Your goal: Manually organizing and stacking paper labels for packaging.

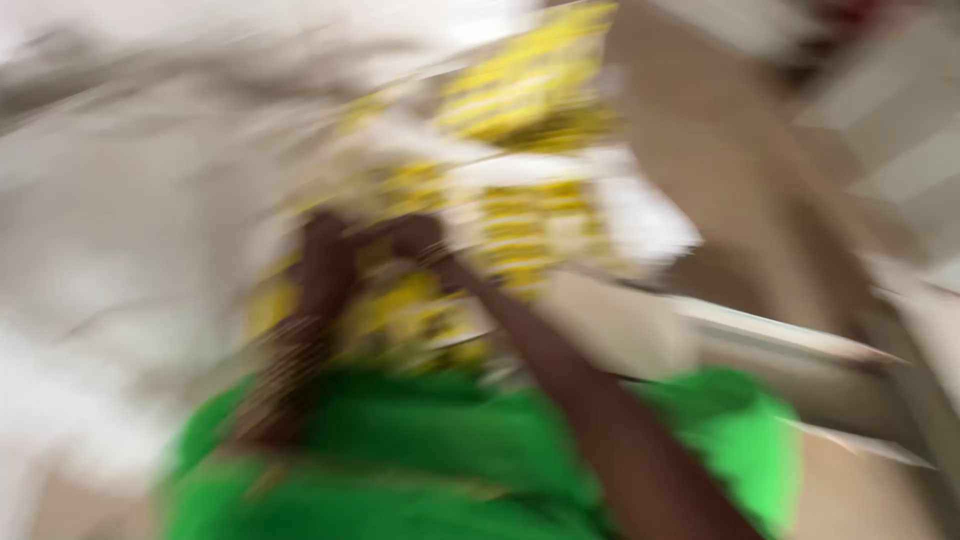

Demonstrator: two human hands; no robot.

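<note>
The whole view is heavily motion-blurred. My left hand [325, 245] and my right hand [420, 240] reach forward side by side into a pile of yellow-and-white packages [520, 150] in the upper middle. Both hands touch or sit among the packages, but the blur hides the fingers and whether either hand grips anything. My forearms run down towards a bright green garment [430, 450] that fills the bottom of the view.
A pale grey-white mass [120, 200], perhaps cloth or plastic, fills the left side. Brown cardboard-like surfaces [730, 170] rise at the right, with a light flat edge [780, 335] below them.
</note>
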